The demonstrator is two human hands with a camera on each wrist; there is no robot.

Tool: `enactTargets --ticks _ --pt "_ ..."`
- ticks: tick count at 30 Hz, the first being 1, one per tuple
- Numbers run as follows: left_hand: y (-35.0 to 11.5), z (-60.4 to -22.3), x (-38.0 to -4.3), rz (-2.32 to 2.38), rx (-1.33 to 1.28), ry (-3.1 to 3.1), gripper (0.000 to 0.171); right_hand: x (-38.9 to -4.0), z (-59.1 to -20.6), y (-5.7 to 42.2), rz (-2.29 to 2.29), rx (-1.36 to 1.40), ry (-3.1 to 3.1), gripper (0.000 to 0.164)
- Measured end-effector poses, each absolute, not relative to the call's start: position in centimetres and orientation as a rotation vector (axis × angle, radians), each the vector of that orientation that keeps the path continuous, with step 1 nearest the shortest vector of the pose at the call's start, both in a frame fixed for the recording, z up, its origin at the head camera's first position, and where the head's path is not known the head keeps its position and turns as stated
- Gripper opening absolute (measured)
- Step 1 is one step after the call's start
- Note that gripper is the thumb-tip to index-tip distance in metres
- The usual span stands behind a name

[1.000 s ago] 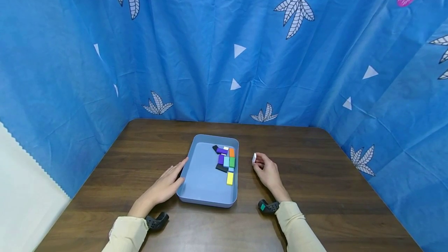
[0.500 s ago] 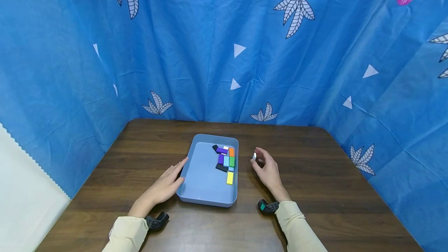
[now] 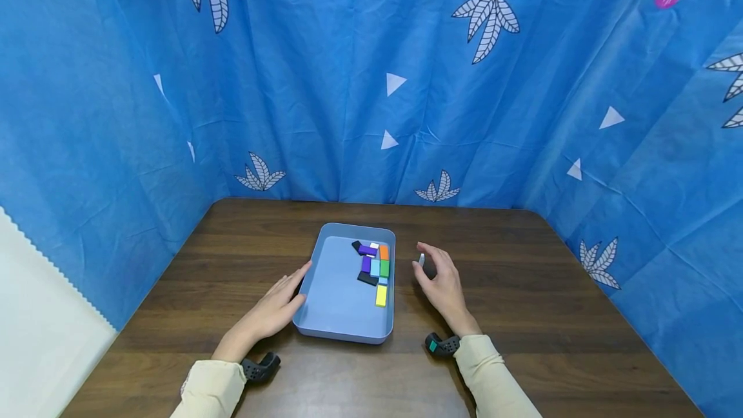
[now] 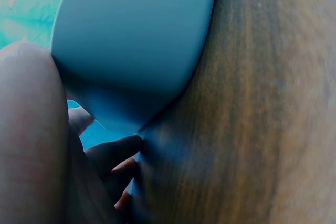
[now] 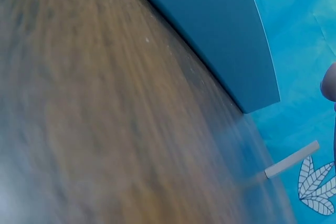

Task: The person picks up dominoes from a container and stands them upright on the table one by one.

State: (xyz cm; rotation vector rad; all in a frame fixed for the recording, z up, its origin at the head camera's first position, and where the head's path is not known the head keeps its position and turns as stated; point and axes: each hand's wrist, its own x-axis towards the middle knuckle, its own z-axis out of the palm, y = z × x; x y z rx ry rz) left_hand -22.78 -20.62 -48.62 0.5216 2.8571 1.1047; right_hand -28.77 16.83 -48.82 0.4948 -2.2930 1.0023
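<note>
While the left hand (image 3: 271,311), fingers straight, likely steadies the tray (image 3: 342,337) from its left, the right hand (image 3: 444,281) spreads wide around a white block (image 3: 422,258) balanced upright on the table (image 3: 522,289), tray-right.

The tray (image 3: 331,305) looks smooth plastic, the table (image 3: 342,379) glossy wood, the curtain (image 3: 319,82) creased cloth.

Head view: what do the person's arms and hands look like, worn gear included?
The left hand and right hand are ungloved. The left sleeve and right sleeve are plain cream. The left wrist camera and right wrist camera are black; the right one bears a teal square. No cables show.
</note>
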Motion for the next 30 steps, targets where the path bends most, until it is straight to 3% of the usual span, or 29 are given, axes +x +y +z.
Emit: enactTargets --ticks 30 --pt "-20.7 -48.9 -23.2 1.091 0.528 2.877 0.067 -28.4 -48.5 13.8 1.150 0.772 -2.293 0.035"
